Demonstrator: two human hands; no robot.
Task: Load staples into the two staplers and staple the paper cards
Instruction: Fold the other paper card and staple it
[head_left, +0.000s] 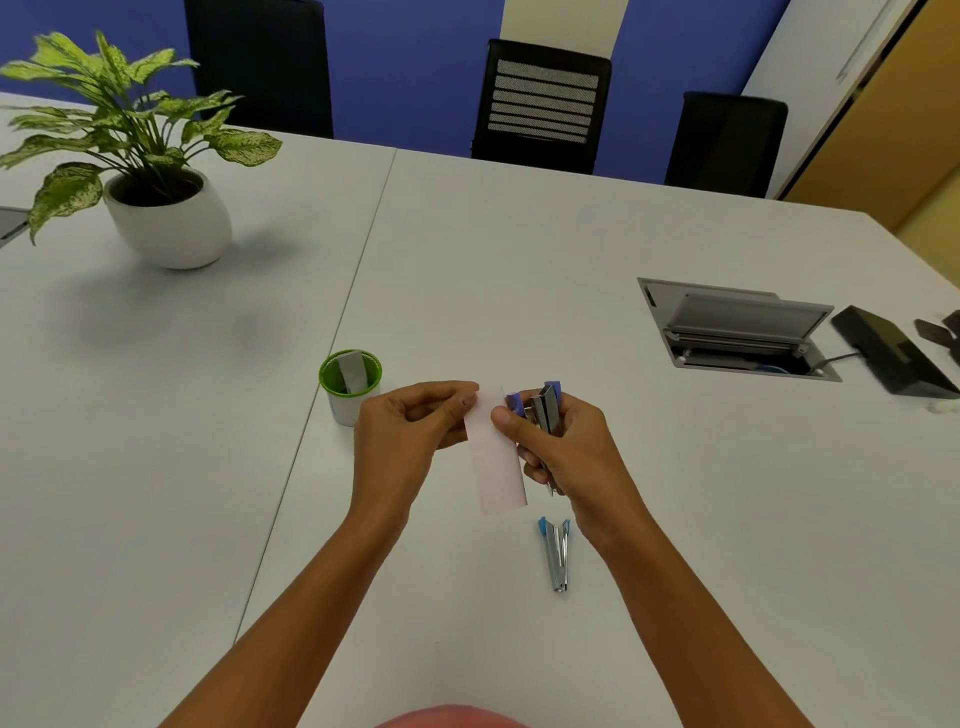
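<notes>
Card (494, 457): pale paper strip, held upright above the table (519, 249), in front of the person, between both hands. Its top edge is at the mouth of the purple stapler (544, 410); whether it sits inside the mouth cannot be told.

Purple stapler: metal body, purple ends, held nose-up just right of the card. Whether it is loaded cannot be seen.

Right hand (569, 457): fingers wrapped round the purple stapler, thumb against the card's upper right edge.

Left hand (402, 434): pinches the card's upper left corner between thumb and forefinger; other fingers curled.

Blue stapler (556, 553): lies flat on the table, just below the right wrist, untouched, apart from the card.

Cup (343, 408): white, green rim, just left of the left hand; one grey strip (351, 371) stands in it, likely another card.

Further out: potted plant (130, 135) far left; open cable hatch (737, 332) and black device (893, 356) to the right; black chairs (543, 104) behind the table.

Step in hand, judged: stapling a card with the purple stapler, at the stage of lining up edge and mouth.

Next move calls for: card edge seated fully in the mouth, left pinch steady, then a firm squeeze by the right hand. The blue stapler and the strip in the cup appear to remain.
</notes>
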